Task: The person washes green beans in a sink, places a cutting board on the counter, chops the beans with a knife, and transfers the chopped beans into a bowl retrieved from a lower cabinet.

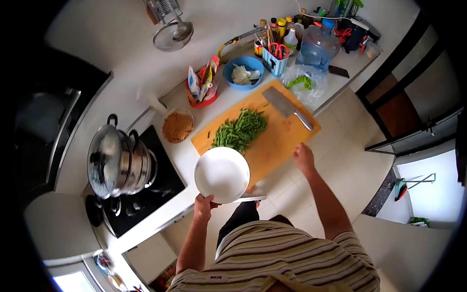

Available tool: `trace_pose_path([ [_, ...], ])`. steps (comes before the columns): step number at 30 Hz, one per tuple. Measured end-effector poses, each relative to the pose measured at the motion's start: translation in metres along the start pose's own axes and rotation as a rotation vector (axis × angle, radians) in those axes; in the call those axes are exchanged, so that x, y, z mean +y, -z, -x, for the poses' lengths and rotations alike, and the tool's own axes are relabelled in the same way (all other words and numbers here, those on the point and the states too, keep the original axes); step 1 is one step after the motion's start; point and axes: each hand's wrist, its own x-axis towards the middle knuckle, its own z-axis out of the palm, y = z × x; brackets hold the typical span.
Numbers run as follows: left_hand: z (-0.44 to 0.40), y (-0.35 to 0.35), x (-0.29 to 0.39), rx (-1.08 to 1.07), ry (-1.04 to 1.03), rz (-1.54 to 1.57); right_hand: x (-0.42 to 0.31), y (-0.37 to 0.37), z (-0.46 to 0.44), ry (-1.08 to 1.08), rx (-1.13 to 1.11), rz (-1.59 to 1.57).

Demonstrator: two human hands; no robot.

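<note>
My left hand (204, 206) grips the near rim of an empty white plate (222, 175), which overlaps the lower left edge of the wooden cutting board (277, 141). Chopped green vegetables (241, 129) lie in a heap on the board, just beyond the plate. A cleaver (287, 106) rests on the board's far right part, its handle toward the right edge. To the right of the board's near edge is my right hand (303, 156), its fingers curled, with nothing visible in them; it is apart from the cleaver.
A steamer pot (134, 165) with a glass lid stands on the black stove at left. Behind the board are a bowl of brown food (178, 126), a red basket of packets (202, 92), a blue bowl (244, 73), a utensil holder (275, 62) and a water jug (318, 48).
</note>
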Motion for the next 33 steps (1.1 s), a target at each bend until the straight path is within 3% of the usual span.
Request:
trace_pose_path([
  [4,-0.038,-0.016,0.045,-0.052,-0.002,0.009,0.008,0.016,-0.093,-0.016,0.019,0.318],
  [6,-0.049,-0.026,0.062,-0.042,0.012,0.019,0.015,0.006,-0.127,0.128,0.152,0.451],
  [9,-0.056,-0.045,0.08,-0.017,0.018,0.044,0.015,-0.001,-0.167,0.049,-0.073,0.423],
  [12,-0.055,-0.068,0.083,0.033,-0.017,0.023,0.031,-0.01,-0.186,0.074,-0.158,0.38],
  [17,-0.077,-0.142,0.079,0.011,0.044,0.05,0.073,0.024,-0.172,0.153,-0.073,0.026],
  [19,-0.099,-0.186,0.083,-0.053,0.037,0.035,0.099,0.05,-0.156,0.067,-0.087,-0.033],
  [21,-0.136,-0.23,0.078,-0.087,0.064,0.062,0.092,0.102,-0.136,-0.208,-0.127,-0.246],
  [27,-0.219,-0.354,0.095,-0.16,0.054,0.099,0.131,0.138,-0.097,-0.334,-0.017,-0.298],
  [29,-0.225,-0.378,0.116,-0.123,0.049,0.144,0.123,0.146,-0.094,-0.518,-0.026,-0.397],
  [33,-0.253,-0.388,0.13,-0.174,0.022,0.004,0.125,0.135,-0.081,-0.465,-0.049,-0.405],
])
